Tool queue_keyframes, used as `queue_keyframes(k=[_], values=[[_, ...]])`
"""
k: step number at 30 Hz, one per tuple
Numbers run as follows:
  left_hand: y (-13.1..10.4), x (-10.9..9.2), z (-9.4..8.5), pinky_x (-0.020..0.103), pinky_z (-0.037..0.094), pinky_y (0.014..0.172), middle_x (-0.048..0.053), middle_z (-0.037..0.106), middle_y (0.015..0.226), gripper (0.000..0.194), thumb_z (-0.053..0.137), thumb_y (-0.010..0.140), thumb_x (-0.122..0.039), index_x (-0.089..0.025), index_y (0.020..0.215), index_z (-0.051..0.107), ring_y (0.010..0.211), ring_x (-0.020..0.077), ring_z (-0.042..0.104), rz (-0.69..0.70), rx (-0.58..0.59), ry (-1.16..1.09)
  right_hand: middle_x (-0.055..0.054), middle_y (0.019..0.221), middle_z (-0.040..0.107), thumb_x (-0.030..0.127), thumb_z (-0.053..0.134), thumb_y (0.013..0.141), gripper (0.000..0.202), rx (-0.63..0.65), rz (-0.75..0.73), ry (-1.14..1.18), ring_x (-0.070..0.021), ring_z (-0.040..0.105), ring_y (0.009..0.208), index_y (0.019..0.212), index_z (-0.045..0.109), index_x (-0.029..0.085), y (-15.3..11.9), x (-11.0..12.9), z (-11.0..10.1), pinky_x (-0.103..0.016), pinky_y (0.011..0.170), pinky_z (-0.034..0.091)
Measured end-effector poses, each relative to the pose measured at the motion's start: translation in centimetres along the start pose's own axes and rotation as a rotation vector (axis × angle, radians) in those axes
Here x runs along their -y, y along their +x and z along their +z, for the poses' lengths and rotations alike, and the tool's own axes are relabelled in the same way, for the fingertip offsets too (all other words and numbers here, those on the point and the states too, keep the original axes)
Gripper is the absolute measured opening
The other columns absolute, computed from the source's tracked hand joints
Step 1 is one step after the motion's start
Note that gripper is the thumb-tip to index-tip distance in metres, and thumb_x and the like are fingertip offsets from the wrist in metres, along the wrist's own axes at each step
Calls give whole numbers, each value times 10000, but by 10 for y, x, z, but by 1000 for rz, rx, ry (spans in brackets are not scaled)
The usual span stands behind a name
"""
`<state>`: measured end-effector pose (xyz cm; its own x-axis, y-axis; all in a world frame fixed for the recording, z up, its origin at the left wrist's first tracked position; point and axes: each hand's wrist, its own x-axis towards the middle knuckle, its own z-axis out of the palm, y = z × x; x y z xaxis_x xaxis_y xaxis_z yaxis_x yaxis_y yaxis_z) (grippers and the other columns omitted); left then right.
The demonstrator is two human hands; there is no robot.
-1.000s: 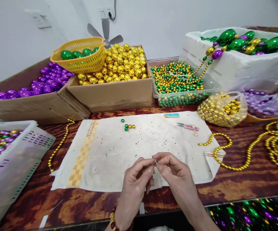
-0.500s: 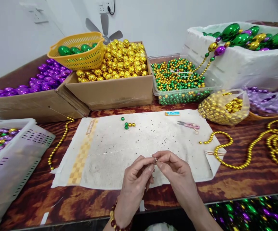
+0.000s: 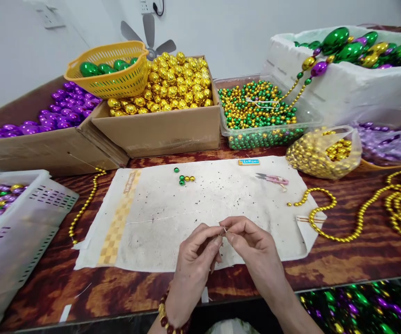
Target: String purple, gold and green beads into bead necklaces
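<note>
Over the lower middle of a white cloth [image 3: 172, 232], my left hand [image 3: 198, 253] and my right hand [image 3: 254, 246] meet at the fingertips. Both are closed in a pinch on a thin pale thread [image 3: 221, 209], which loops on the cloth beyond them. Something thin and needle-like shows between the fingertips, too small to make out fully. Another stretch of thread runs left across the cloth. Several loose green and gold beads [image 3: 187, 178] lie near the cloth's far edge. Pink-handled snips [image 3: 271, 178] rest at its right, below a small blue and orange packet [image 3: 249, 162].
Behind the cloth stand a box of gold balls [image 3: 158, 132], a clear tub of small beads [image 3: 270, 127] and a bag of gold beads [image 3: 321, 157]. A white basket [image 3: 43, 218] is at left. Gold bead strands [image 3: 356, 227] lie at right, another [image 3: 88, 202] at left.
The thread beyond my hands now shows as a rounder loop. Both hands stay pinched together in nearly the same place, and the view has shifted slightly.
</note>
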<state>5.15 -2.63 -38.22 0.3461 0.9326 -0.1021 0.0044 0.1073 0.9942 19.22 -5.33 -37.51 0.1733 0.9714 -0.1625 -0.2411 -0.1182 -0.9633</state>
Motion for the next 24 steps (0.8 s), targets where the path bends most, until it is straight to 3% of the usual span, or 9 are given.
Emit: queue_keyframes(k=[16, 24], values=[[2, 0, -2, 174, 395, 473, -12, 519, 779, 216, 584, 895, -238, -276, 1077, 696, 555, 48, 518, -18, 26, 0, -28, 995, 640, 246, 601, 888, 112, 4, -27, 29, -187, 582, 935, 788, 629, 203, 2, -8, -2, -329, 861, 435], [2, -5, -5, 191, 429, 543, -14, 530, 763, 245, 559, 909, -193, -284, 1090, 697, 593, 57, 521, 100, 33, 137, -18, 989, 639, 258, 606, 894, 96, 5, -34, 39, -176, 577, 938, 818, 645, 214, 2, -9, -2, -308, 858, 431]])
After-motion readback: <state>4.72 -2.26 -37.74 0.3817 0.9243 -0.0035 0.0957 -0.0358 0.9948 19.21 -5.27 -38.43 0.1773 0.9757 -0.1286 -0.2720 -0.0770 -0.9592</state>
